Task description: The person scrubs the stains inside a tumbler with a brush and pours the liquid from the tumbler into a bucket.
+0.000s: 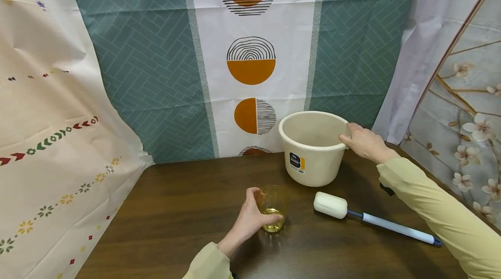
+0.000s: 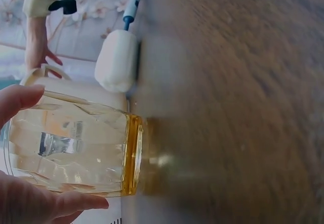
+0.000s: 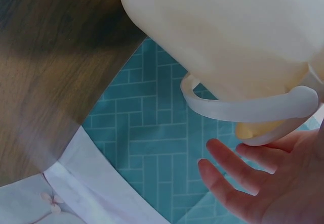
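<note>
My left hand [image 1: 250, 216] holds an amber-tinted drinking glass [image 1: 273, 209], thumb on one side and fingers on the other. In the left wrist view the glass [image 2: 76, 143] shows faceted, see-through walls and a thick base close to the tabletop. At the right side of a cream plastic bucket [image 1: 313, 164], my right hand [image 1: 365, 142] touches the rim. From the right wrist view, its fingers are spread and loosely extended beside the bucket's handle [image 3: 248, 110], not wrapped round it. A sponge bottle brush [image 1: 330, 205] lies between the hands, its white head toward the glass.
The brush's pale blue handle [image 1: 399, 228] points right, near my right sleeve. Under everything is a dark wooden table [image 1: 188, 209]. Patterned cloths [image 1: 148, 61] hang behind it and along both sides. A label [image 1: 296, 162] is on the bucket's front.
</note>
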The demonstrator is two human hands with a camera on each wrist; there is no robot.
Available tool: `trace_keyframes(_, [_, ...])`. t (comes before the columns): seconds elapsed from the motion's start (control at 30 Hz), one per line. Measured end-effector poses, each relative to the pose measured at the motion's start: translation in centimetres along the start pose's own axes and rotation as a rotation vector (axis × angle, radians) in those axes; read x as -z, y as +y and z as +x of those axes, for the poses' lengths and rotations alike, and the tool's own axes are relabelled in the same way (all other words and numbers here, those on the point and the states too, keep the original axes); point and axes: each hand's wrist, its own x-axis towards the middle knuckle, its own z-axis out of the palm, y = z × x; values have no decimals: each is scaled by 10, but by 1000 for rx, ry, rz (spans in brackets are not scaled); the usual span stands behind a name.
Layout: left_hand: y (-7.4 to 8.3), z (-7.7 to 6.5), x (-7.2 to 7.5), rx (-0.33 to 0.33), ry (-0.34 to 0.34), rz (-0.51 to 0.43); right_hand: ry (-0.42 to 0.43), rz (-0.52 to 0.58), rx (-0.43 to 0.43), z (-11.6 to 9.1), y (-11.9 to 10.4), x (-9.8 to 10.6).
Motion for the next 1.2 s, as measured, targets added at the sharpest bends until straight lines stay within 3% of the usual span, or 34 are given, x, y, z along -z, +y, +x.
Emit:
trace_keyframes(0.63, [-4,-1,3,13,-22,-25,-13,-15,-7,1,-1,2])
trace_keyframes(1.2, [-4,-2,7,54,-58,21,8,-23,21,-1,2,2])
